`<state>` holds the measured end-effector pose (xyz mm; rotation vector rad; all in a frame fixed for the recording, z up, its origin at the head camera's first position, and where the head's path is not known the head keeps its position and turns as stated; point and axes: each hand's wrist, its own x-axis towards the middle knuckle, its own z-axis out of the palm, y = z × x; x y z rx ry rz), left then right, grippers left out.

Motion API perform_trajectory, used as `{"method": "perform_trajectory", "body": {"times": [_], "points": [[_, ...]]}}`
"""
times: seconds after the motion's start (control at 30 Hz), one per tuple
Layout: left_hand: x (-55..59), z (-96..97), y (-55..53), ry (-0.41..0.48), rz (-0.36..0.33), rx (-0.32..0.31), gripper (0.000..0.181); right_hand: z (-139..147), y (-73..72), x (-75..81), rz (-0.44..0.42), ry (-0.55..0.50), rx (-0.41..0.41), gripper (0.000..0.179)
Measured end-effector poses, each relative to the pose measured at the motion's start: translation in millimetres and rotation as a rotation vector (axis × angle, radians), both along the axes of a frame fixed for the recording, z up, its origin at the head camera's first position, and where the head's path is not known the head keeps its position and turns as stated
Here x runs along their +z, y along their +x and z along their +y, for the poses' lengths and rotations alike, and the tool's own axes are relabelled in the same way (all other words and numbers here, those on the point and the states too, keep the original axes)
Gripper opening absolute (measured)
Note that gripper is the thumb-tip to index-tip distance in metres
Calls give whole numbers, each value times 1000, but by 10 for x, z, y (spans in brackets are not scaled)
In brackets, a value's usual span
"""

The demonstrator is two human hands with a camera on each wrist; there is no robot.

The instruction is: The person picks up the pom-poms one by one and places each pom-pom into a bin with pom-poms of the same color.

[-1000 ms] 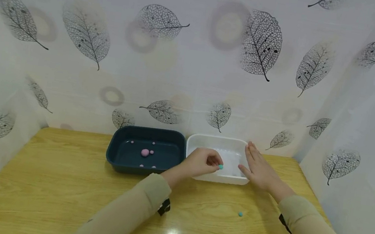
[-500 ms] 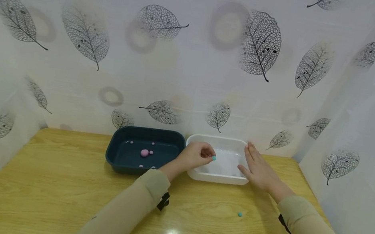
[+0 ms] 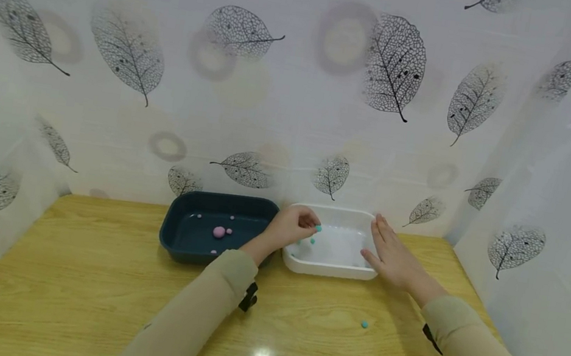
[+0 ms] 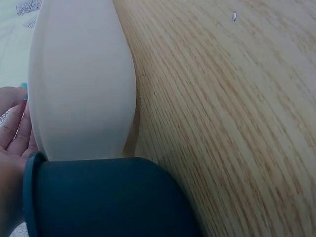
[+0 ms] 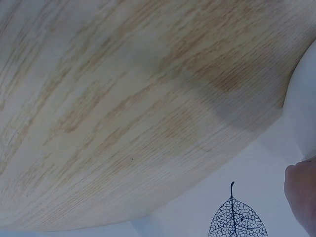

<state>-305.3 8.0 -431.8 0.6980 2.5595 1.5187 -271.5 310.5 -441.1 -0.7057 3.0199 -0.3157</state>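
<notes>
Above the left end of the white tray, my left hand pinches a small turquoise ball between thumb and fingertips. The left wrist view shows that turquoise ball at the fingertips, beside the tray's outer wall. Inside the tray lie a few more small turquoise balls, partly hidden by the left hand. My right hand rests with straight fingers on the tray's right end. Only a bit of the right hand shows in the right wrist view.
A dark teal tray stands directly left of the white one, holding a larger pink ball and several small pink ones. One loose turquoise ball lies on the wooden table in front. Leaf-printed sheeting encloses the back and sides.
My left hand has moved left and slightly away from me with the turquoise ball, uncovering other turquoise balls in the white tray. The right hand stays at the tray's right end.
</notes>
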Motion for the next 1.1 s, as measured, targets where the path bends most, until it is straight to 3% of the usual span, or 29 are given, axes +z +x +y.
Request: {"method": "perform_trajectory", "body": {"times": [0.3, 1.1], "points": [[-14, -17, -36, -23, 13, 35, 13, -15, 8, 23, -8, 13, -5, 83], [8, -27, -55, -14, -16, 27, 20, -19, 10, 25, -15, -2, -10, 83]]}}
